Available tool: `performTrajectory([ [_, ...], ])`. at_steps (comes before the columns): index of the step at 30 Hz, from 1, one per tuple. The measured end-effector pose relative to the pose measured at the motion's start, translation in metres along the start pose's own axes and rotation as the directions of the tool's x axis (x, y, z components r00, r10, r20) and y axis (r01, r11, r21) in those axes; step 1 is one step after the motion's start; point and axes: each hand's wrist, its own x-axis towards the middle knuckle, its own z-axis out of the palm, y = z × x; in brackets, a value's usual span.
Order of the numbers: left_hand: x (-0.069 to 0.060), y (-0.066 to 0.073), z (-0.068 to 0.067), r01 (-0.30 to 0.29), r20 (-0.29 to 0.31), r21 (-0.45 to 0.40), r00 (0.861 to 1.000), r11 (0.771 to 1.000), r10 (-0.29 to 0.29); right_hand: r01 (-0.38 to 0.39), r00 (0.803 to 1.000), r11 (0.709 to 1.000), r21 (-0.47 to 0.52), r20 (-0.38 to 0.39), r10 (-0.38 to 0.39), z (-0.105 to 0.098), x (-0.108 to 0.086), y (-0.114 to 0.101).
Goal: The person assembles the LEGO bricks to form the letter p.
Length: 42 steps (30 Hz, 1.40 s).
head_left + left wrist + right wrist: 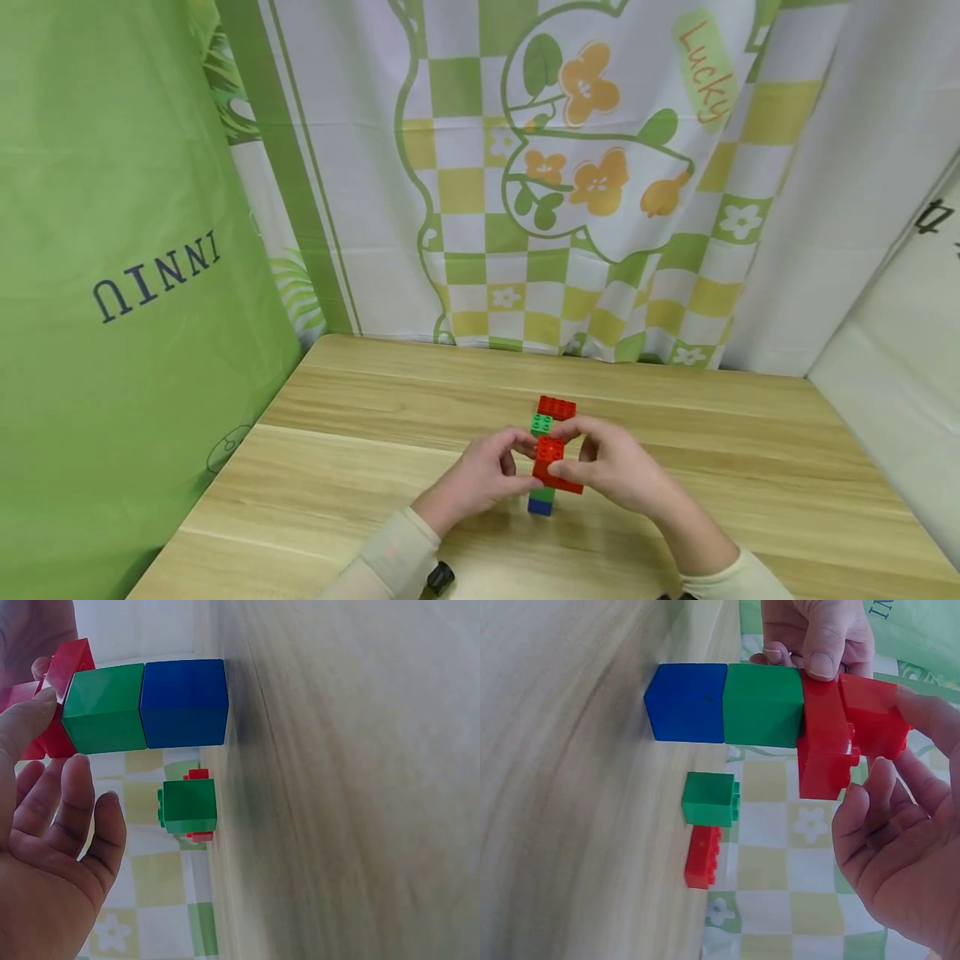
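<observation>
A stack stands on the table: a blue block (686, 703) at the bottom, a green block (763, 705) on it, a long red brick (823, 742) across that, and a smaller red block (874, 712) on top. My left hand (474, 477) pinches the long red brick, its thumb on the near side. With thumb and fingertips, my right hand (618, 467) grips the top red block. The long brick sticks out to the right below it. Behind the stack are a separate green block (542, 423) and a red brick (557, 407).
The wooden table (360, 392) reaches back to a patterned curtain (465, 208). Green fabric (112, 208) hangs at the left and white fabric (900, 275) at the right. A small black object (441, 577) shows by my left sleeve.
</observation>
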Motion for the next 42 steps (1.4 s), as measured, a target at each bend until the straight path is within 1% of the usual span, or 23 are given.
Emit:
performTrajectory([
  [4, -0.001, -0.001, 0.0, 0.015, 0.0, -0.008, 1.0, 1.0, -0.015, -0.001, 1.0, 0.998, 0.061, 0.004, 0.001, 0.002, 0.001, 0.004],
  [8, -0.002, -0.002, 0.001, 0.024, 0.0, -0.022, 1.0, 0.999, -0.024, -0.022, 1.0, 0.992, 0.127, 0.009, 0.021, 0.005, 0.003, 0.01],
  [14, -0.003, -0.003, 0.002, 0.015, -0.009, -0.025, 1.0, 1.0, -0.015, -0.024, 1.0, 0.981, 0.192, -0.005, 0.025, 0.009, 0.004, 0.017],
  [17, -0.003, -0.004, 0.002, 0.011, -0.014, -0.019, 1.0, 1.0, -0.011, -0.016, 1.0, 0.981, 0.191, -0.016, 0.019, 0.011, 0.005, 0.019],
  [21, -0.003, -0.003, 0.003, 0.021, -0.009, -0.02, 1.0, 1.0, -0.021, -0.002, 0.999, 0.986, 0.166, -0.032, 0.007, 0.012, 0.004, 0.02],
  [24, -0.003, -0.003, 0.003, 0.017, -0.006, -0.016, 1.0, 1.0, -0.017, 0.002, 0.999, 0.988, 0.156, -0.035, 0.004, 0.012, 0.004, 0.02],
  [28, -0.002, -0.003, 0.003, 0.001, -0.012, 0.002, 1.0, 1.0, -0.001, 0.007, 0.999, 0.986, 0.169, -0.04, 0.0, 0.013, 0.004, 0.02],
  [31, -0.002, -0.002, 0.002, 0.002, -0.012, 0.012, 1.0, 1.0, -0.002, 0.01, 0.999, 0.983, 0.181, -0.047, -0.002, 0.014, 0.003, 0.021],
  [39, -0.001, -0.001, 0.001, 0.012, -0.001, 0.024, 1.0, 1.0, -0.012, -0.024, 0.997, 0.983, 0.184, -0.066, 0.036, 0.014, 0.002, 0.018],
  [42, -0.002, -0.002, 0.001, 0.023, 0.001, 0.021, 1.0, 1.0, -0.023, -0.024, 0.998, 0.984, 0.174, -0.06, 0.035, 0.014, 0.004, 0.019],
])
